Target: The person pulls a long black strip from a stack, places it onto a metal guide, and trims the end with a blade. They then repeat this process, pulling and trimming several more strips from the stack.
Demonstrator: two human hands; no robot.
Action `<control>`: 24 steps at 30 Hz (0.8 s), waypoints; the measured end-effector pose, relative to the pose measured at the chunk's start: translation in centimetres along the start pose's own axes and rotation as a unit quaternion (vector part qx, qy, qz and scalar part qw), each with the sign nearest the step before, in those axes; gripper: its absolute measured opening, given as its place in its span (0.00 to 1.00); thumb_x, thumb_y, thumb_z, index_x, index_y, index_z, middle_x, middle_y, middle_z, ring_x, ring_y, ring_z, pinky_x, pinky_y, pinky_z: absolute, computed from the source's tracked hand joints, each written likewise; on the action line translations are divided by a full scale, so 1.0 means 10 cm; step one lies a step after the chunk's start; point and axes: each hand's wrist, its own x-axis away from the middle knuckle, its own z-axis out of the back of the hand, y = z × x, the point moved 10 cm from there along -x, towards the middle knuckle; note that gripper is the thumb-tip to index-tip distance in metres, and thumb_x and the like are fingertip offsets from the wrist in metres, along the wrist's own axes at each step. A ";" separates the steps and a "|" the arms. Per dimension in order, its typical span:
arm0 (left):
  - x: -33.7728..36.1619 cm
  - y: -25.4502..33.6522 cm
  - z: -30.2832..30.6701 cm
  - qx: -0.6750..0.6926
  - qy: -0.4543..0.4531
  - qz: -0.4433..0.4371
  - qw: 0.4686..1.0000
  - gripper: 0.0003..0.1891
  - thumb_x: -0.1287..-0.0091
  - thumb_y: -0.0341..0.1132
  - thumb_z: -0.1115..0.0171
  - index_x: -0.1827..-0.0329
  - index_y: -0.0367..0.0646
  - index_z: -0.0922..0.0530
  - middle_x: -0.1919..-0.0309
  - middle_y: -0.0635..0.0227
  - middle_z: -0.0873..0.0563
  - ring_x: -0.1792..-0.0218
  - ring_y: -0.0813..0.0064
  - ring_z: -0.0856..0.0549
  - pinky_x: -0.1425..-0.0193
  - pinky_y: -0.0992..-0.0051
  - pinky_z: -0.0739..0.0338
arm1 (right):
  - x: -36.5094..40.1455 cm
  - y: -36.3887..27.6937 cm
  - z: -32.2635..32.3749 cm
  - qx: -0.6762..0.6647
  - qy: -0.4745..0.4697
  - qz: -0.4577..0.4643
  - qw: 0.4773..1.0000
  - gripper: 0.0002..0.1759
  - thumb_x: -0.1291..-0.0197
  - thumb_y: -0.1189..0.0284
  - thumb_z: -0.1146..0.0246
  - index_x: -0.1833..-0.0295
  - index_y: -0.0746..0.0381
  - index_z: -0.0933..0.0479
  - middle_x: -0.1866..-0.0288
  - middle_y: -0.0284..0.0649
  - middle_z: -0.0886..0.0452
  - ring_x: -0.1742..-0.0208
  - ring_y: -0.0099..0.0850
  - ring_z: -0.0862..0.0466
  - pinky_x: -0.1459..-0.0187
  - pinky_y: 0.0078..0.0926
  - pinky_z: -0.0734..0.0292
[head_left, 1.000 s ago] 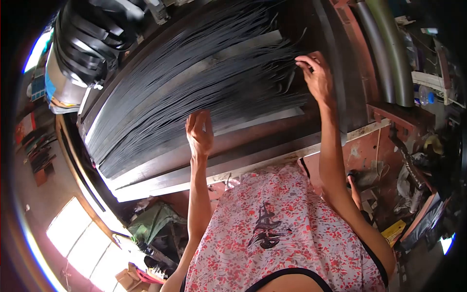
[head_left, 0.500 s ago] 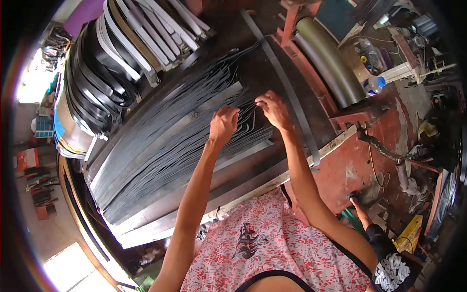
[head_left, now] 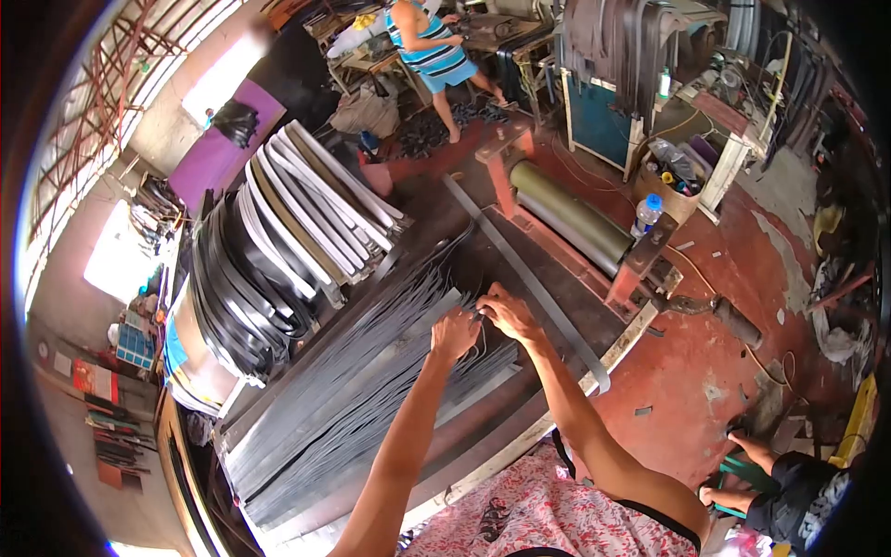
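Note:
Long thin black strips point(head_left: 371, 371) lie side by side across a dark worktable point(head_left: 580, 330), their loose ends fanned out toward the upper right. My left hand point(head_left: 453, 334) is over these ends, its fingers curled and closed on a few strips. Close against it, my right hand point(head_left: 510, 314) pinches dark strip ends between thumb and fingers. The fingertips of both hands nearly meet, and exactly how many strips they grip is hidden. A flat grey band point(head_left: 534, 278) crosses the table just beyond my right hand.
Bundles of black and white strips point(head_left: 316, 204) hang at the left. A thick olive roller point(head_left: 571, 215) sits in a red frame at the table's far end, with a water bottle point(head_left: 647, 215) beside it. One person point(head_left: 434, 56) stands behind; another point(head_left: 789, 492) is at lower right.
My view has tilted up, bringing the back of the workshop and a standing person into sight. My hands, apart before, have come together over the strip ends.

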 end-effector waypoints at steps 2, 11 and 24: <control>0.02 0.04 0.06 -0.002 -0.023 0.013 1.000 0.12 0.37 0.42 0.37 0.58 0.44 0.16 0.57 0.55 0.16 0.56 0.53 0.14 0.54 0.55 0.19 | -0.03 -0.07 0.00 0.016 -0.005 0.002 1.000 0.06 0.38 0.70 0.35 0.56 0.53 0.21 0.56 0.37 0.27 0.59 0.42 0.16 0.60 0.43 0.18; 0.31 -0.40 1.27 -0.119 0.130 0.064 0.982 0.11 0.33 0.39 0.42 0.68 0.43 0.18 0.68 0.54 0.15 0.65 0.53 0.14 0.62 0.56 0.21 | 0.14 -0.90 -0.14 -0.345 0.217 0.031 0.913 0.39 0.45 0.75 0.31 0.28 0.59 0.37 0.43 0.39 0.23 0.50 0.29 0.22 0.48 0.27 0.25; 1.90 -0.32 3.87 -0.118 0.389 -0.159 0.900 0.14 0.30 0.39 0.38 0.75 0.49 0.23 0.77 0.68 0.20 0.73 0.68 0.19 0.67 0.68 0.23 | 0.13 -3.17 -1.41 -0.483 0.027 0.036 0.874 0.19 0.51 0.70 0.28 0.58 0.64 0.28 0.70 0.37 0.22 0.66 0.28 0.22 0.64 0.32 0.27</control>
